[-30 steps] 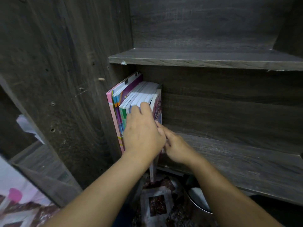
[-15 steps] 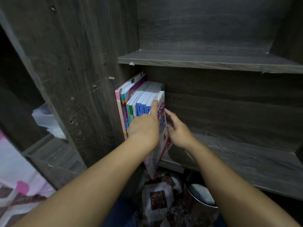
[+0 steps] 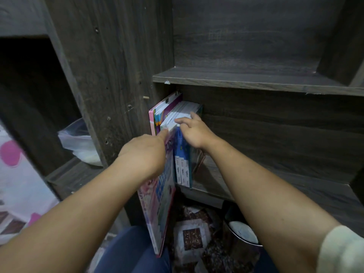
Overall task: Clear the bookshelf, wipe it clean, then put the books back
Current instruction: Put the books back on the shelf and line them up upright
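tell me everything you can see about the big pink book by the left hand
The pink book is large, thin and glossy, with a pink cover and blocky blue lettering that is too blurred to read. It is tilted and sticks out past the front of the lower shelf, its bottom corner hanging above the person's jeans. The left hand holds its upper part and hides the top. Blue-spined books stand right beside it.

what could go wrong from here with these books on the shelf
1. The pink book hangs tilted past the shelf edge, held near its top by the left hand; it could slip to the floor.
2. The blue books stand at the shelf edge with only the right hand on their tops; they may topple out.
3. A falling book could hit the bowl below.
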`<state>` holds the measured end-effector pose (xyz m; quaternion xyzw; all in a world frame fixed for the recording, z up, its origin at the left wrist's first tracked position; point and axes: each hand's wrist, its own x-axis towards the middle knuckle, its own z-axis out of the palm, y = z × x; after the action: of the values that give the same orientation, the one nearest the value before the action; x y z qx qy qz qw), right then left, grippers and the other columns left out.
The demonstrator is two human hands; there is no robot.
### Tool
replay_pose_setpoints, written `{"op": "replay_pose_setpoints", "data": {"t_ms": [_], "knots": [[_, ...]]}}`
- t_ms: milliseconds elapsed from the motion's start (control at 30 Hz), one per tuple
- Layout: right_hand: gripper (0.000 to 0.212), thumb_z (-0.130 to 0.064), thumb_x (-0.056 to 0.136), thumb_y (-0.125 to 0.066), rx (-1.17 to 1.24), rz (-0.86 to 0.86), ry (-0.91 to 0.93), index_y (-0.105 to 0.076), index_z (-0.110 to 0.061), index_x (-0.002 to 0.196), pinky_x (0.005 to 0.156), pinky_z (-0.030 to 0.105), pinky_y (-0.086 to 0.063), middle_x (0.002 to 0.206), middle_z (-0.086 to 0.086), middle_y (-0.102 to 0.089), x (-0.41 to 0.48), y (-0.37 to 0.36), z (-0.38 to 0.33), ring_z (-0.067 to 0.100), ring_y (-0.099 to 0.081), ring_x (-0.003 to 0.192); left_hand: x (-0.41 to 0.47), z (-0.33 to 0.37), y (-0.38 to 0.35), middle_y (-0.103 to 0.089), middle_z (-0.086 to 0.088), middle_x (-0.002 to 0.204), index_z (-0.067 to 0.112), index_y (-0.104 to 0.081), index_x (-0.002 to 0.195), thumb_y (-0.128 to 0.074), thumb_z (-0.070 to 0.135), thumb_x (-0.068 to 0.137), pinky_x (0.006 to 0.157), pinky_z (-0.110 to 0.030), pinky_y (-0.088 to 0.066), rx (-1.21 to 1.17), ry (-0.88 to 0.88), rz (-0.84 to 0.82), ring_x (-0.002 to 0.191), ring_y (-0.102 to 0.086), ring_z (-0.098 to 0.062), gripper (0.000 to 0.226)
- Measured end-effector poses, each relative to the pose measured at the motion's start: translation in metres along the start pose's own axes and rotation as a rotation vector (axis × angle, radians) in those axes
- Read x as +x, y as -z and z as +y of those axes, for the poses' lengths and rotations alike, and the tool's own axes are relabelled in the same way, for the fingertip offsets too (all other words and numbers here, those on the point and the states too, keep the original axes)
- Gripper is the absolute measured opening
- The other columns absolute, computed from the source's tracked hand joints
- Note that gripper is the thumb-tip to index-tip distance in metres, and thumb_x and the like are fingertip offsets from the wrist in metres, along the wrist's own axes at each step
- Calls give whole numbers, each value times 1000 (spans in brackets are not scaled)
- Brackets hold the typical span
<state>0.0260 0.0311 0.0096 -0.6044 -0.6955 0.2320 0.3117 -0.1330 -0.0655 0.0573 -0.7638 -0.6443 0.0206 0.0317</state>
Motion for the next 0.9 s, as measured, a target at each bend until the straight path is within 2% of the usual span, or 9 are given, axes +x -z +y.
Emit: {"op": "replay_pose_setpoints", "data": {"t_ms": [100, 200, 333, 433, 567, 633, 700, 767, 900], "knots": [[39, -34, 98, -42, -102, 37, 9, -52, -26, 135, 111, 31, -27, 155, 13, -23, 6, -9, -5, 26, -31, 140, -3, -9, 4, -55, -13, 122, 34, 2, 153, -49, 6, 85, 71, -37, -47, -7, 31, 12, 95, -57, -31, 89], [28, -37, 95, -53, -143, 118, 28, -57, -23, 119, 98, 36, -43, 133, 8, -44, 11, -14, -6, 27, -52, 115, -5, -12, 6, -56, -13, 122, 33, 2, 153, -50, 7, 85, 76, -39, -51, -8, 44, 4, 96, -58, -31, 90], [26, -37, 88, -64, -170, 181, 31, -51, -22, 106, 85, 36, -46, 121, 6, -49, 11, -12, -5, 27, -54, 102, -4, -13, 3, -56, -12, 123, 33, 1, 153, -51, 8, 84, 80, -40, -53, -27, 33, -9, 99, -59, -31, 90], [28, -31, 84, -67, -174, 210, 31, -48, -21, 102, 75, 32, -41, 115, 4, -50, 9, -5, 0, 24, -53, 95, -3, -15, 1, -56, -8, 109, 34, 3, 153, -54, 9, 85, 76, -39, -55, -45, 29, -36, 89, -59, -27, 93], [31, -28, 82, -70, -155, 174, 35, -53, -25, 108, 81, 31, -39, 122, 1, -50, 7, 11, 10, 24, -51, 110, -3, -13, 3, -54, -4, 102, 38, 3, 152, -56, 12, 87, 68, -35, -53, -36, -7, -43, 80, -57, -21, 92], [42, -29, 84, -69, -172, 120, 21, -57, -35, 124, 97, 35, -40, 142, 2, -42, 6, 17, 13, 24, -43, 128, -4, -11, 8, -57, -4, 108, 40, 2, 152, -58, 16, 89, 67, -31, -51, -12, -31, -60, 82, -59, -20, 91], [42, -32, 87, -67, -215, 75, -1, -58, -41, 127, 109, 39, -33, 154, 3, -29, 7, 21, 13, 26, -32, 139, -5, -8, 13, -58, -5, 121, 40, 2, 152, -59, 17, 90, 70, -29, -51, 22, -48, -87, 89, -60, -19, 90], [36, -34, 88, -65, -231, 51, -18, -60, -40, 124, 110, 41, -31, 157, 4, -23, 8, 21, 13, 29, -29, 141, -5, -3, 15, -55, -5, 128, 37, 2, 153, -59, 16, 91, 70, -27, -51, 37, -49, -109, 88, -59, -17, 89], [23, -46, 91, -55, -331, 27, 1, -61, -33, 110, 104, 40, -35, 155, 6, -24, 8, 18, 10, 33, -38, 134, -3, -1, 11, -56, -5, 116, 36, 3, 153, -61, 16, 89, 65, -29, -50, 10, -13, -99, 79, -57, -17, 92]]}}
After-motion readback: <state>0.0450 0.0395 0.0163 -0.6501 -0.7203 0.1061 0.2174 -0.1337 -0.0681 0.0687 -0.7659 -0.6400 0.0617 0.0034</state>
